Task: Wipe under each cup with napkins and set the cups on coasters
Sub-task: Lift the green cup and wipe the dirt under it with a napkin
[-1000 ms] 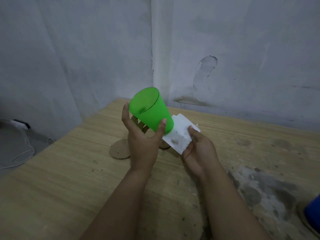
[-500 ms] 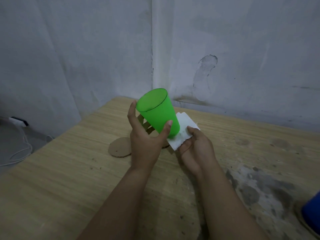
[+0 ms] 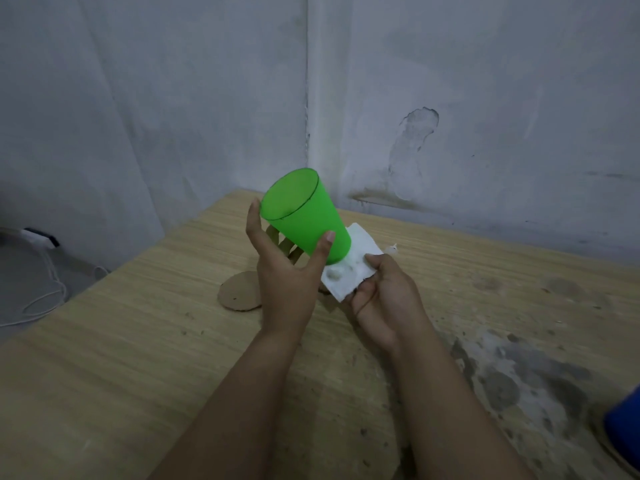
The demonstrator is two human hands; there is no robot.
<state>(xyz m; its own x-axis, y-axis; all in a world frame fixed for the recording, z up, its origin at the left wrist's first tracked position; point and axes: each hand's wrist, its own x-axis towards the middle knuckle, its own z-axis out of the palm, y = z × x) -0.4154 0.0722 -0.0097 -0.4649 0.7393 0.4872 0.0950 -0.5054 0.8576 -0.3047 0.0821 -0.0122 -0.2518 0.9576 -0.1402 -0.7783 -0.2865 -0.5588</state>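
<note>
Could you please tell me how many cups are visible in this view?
2. The green cup is tilted in the left hand, its base against the napkin. A blue cup is cut off at the right edge. Others may sit outside the view.

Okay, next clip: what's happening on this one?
A person is wiping the bottom of a green plastic cup. The left hand holds the cup tilted above the wooden table, while the right hand presses a folded white napkin against its base. A round brown cardboard coaster lies on the table just below, with no cup on it. A blue cup shows at the right edge.
</note>
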